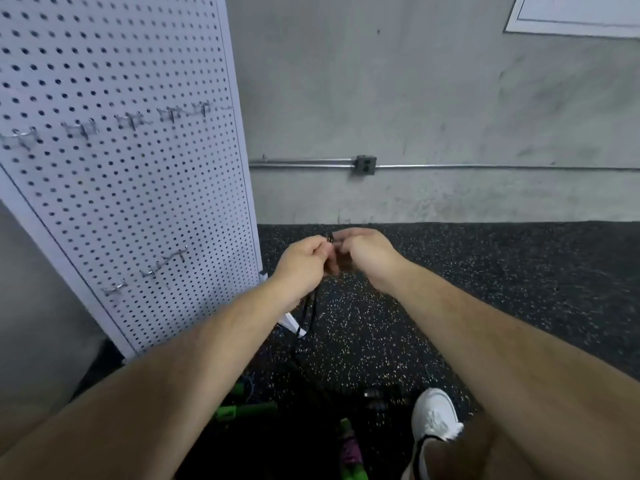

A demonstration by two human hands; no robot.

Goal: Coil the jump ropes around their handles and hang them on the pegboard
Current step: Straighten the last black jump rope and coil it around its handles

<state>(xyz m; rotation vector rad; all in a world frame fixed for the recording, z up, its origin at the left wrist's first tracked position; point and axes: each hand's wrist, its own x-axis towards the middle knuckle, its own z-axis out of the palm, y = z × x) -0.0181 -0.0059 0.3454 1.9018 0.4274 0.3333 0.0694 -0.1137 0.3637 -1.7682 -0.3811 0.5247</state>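
Beside the pegboard (121, 168), the left hand (304, 261) and the right hand (367, 254) meet, fingers curled, pinching a black jump rope (311, 310). Its thin cord dangles limp and looks light, soft and probably slippery, so the stiff handles likely offer the surest hold.

Both bare forearms stretch forward and converge, hands meeting close together out front. Left hand (304, 263) is curled tight, fingers closed round the black jump rope (314, 311), with cord dropping away beneath the wrist. Right hand (367, 252) arches in from the other side, wrist bent, fingertips pinching the same rope right beside the left thumb
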